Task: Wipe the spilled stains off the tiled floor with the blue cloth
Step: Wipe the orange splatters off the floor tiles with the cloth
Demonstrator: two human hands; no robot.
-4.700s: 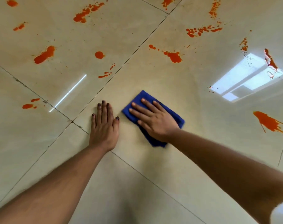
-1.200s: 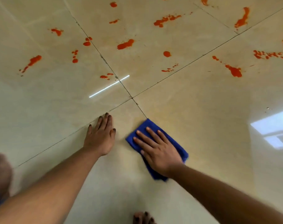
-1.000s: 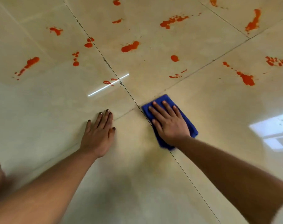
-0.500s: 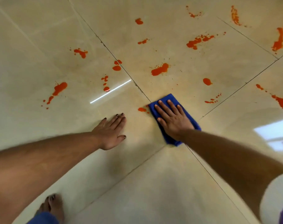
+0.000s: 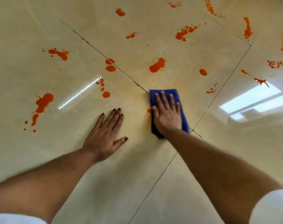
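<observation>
Head view: right hand [image 5: 167,115] flat, fingers splayed atop blue cloth [image 5: 183,117], gripping nothing, nearest stain [image 5: 149,110] just left; left hand [image 5: 105,136] flat, empty.

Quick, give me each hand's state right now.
Left hand: open, flat on the tiled floor, holding nothing.
Right hand: open, fingers spread, pressing the blue cloth down.
</observation>
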